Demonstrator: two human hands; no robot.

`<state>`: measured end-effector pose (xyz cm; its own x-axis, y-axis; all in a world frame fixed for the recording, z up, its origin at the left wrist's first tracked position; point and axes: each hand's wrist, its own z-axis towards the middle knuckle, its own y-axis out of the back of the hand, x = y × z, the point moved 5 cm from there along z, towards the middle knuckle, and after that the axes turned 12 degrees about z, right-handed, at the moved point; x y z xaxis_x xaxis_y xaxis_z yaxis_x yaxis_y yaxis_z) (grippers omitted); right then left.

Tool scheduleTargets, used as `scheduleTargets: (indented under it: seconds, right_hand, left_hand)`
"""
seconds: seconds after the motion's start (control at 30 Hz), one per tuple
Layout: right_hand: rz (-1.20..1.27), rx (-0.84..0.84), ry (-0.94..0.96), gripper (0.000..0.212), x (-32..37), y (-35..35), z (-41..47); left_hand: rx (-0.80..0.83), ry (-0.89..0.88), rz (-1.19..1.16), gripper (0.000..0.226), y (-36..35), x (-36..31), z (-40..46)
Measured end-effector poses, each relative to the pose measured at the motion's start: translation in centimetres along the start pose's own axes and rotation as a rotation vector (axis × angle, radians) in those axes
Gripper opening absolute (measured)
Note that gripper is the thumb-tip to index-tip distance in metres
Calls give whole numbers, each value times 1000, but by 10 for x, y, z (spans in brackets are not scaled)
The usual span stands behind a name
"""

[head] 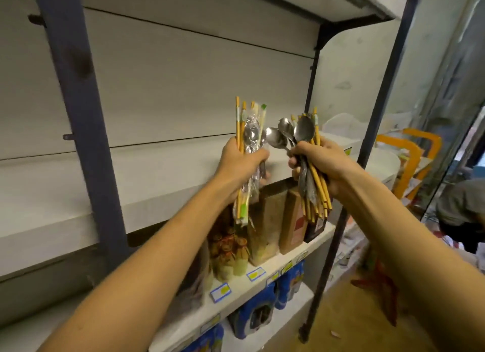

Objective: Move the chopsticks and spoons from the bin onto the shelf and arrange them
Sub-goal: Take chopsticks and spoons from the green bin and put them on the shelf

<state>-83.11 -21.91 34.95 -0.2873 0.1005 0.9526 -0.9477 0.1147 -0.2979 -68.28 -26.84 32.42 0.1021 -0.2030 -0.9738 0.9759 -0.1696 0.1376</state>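
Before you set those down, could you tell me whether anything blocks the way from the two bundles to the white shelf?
Nothing visible does: the left hand and right hand hold chopsticks and spoons in front of the shelf, whose visible surface looks bare.

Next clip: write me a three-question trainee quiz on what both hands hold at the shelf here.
1. True or false: the left hand is empty.
2. Which hand grips the loose metal spoons fanned upward? A) left B) right
3. Fill in: the yellow chopsticks in the right hand slant down in front of the brown ____ on the lower shelf.

Key: 1 false, it grips a plastic-wrapped bundle of chopsticks and spoons; 2 B; 3 packages.
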Motion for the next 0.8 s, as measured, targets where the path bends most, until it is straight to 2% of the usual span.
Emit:
scheduleTargets:
  seconds: [0.23,0.4,0.57,0.73,0.8]
  right_hand:
    - [14,105,-61,9,8,-16,106]
    - [0,225,-126,9,-6,-48,165]
    - [54,373,-216,13,-28,-82,210]
    - [65,503,-265,13,-40,-115,236]
    - [88,559,-295,15,-45,-125,238]
  left_hand:
    - [-136,182,-144,19,26,9,83]
    - [-288,248,-104,5,58,21,116]
    - [-399,301,7,6,90,32,120]
    - [-618,328,10,7,120,35,111]
    - [-684,343,11,14,127,39,105]
